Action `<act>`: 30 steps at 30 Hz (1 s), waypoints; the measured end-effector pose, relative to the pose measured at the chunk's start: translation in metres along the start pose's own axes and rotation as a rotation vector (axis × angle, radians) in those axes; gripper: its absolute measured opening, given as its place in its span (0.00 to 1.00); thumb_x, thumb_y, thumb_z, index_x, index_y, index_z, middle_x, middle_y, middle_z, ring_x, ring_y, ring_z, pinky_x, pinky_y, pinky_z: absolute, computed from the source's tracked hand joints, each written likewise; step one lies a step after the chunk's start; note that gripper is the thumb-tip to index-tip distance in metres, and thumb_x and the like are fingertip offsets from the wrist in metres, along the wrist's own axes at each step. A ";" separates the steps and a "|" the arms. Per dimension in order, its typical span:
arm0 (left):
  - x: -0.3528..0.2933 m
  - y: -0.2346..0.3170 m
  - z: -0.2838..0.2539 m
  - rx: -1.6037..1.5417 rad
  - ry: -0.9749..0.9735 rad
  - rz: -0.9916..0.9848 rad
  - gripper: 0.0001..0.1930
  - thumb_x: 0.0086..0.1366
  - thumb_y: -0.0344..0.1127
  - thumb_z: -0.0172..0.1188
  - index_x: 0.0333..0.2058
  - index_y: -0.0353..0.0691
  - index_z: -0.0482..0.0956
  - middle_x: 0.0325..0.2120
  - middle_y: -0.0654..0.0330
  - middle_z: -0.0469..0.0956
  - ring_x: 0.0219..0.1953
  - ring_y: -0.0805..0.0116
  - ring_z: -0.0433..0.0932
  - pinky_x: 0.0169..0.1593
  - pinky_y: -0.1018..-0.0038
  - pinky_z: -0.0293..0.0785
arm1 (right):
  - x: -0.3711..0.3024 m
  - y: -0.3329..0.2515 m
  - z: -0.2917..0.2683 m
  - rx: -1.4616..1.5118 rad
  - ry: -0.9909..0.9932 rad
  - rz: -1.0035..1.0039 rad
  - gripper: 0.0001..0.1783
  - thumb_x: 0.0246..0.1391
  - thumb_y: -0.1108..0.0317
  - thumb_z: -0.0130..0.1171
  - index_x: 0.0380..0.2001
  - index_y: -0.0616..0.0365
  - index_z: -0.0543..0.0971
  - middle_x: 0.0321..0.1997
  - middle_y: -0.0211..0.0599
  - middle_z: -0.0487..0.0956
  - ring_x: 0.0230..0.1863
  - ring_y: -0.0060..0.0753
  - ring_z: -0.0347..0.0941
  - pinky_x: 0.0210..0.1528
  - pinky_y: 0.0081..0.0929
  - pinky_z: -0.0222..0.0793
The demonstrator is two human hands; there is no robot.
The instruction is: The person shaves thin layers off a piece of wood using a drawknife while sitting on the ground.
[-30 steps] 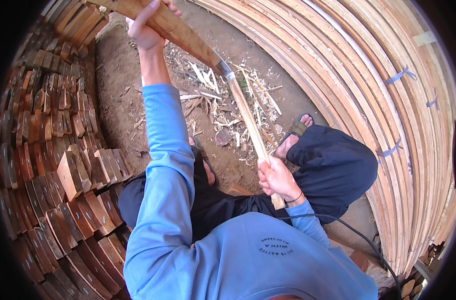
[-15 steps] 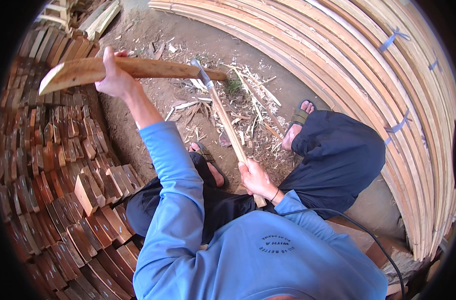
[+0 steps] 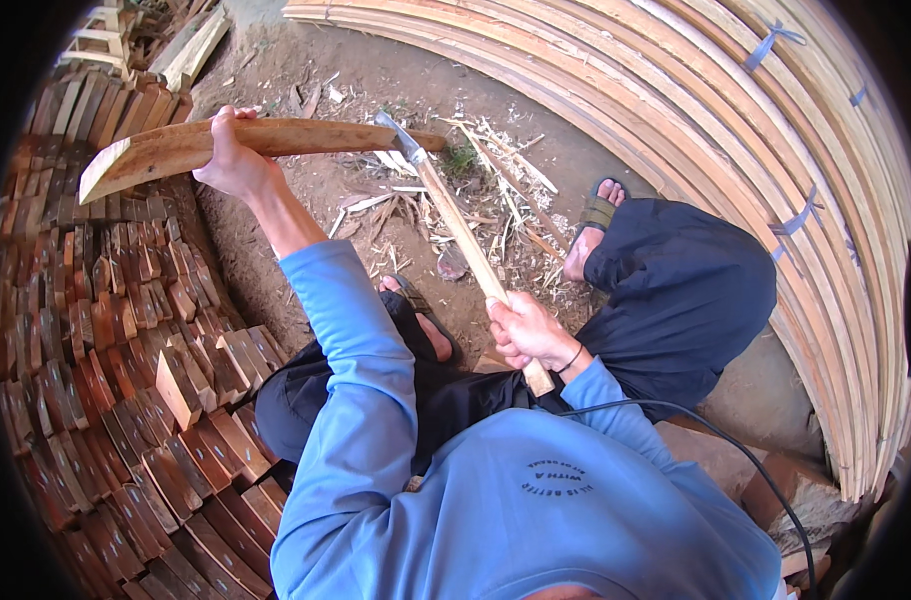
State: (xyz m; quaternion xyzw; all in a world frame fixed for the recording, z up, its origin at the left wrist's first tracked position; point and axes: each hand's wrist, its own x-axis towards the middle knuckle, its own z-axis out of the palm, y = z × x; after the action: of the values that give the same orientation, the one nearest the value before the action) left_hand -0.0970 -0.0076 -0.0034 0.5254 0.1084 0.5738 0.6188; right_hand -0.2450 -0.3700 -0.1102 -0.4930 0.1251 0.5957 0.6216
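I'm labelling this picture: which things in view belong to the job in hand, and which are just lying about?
In use:
long wooden piece, held in the left hand
wood-handled bladed tool, gripped by the right hand

Apparently just lying about:
stacked wood blocks, left
long planks, right
wood shavings on the ground

Stacked boards, wooden blocks and shavings show a woodworking workshop.

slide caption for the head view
Left hand gripping a wooden piece, right hand holding a metal-headed tool, wood shavings on the ground.
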 end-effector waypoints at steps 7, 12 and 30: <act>-0.020 0.004 0.027 0.047 -0.058 0.070 0.09 0.56 0.23 0.66 0.33 0.24 0.76 0.24 0.49 0.80 0.22 0.62 0.82 0.28 0.67 0.82 | -0.002 -0.012 -0.001 0.023 0.026 0.000 0.13 0.76 0.57 0.42 0.36 0.49 0.63 0.20 0.22 0.60 0.13 0.13 0.52 0.10 0.19 0.49; -0.036 0.007 0.056 0.117 -0.036 0.040 0.10 0.57 0.24 0.67 0.35 0.24 0.77 0.27 0.51 0.82 0.22 0.64 0.82 0.29 0.71 0.81 | 0.025 -0.021 0.002 -0.013 0.063 -0.074 0.14 0.76 0.57 0.43 0.34 0.49 0.63 0.21 0.21 0.59 0.14 0.14 0.51 0.13 0.21 0.45; -0.009 -0.045 0.115 0.127 -0.352 -0.021 0.15 0.64 0.39 0.71 0.38 0.31 0.80 0.22 0.58 0.80 0.21 0.67 0.80 0.27 0.72 0.76 | 0.040 -0.040 -0.016 0.131 0.023 -0.105 0.12 0.76 0.57 0.44 0.36 0.49 0.64 0.21 0.20 0.58 0.14 0.12 0.47 0.14 0.18 0.41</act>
State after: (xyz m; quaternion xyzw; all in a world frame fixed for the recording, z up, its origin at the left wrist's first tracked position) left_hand 0.0117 -0.0658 0.0063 0.6544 0.0399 0.4586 0.5998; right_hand -0.1927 -0.3497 -0.1292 -0.4640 0.1448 0.5474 0.6812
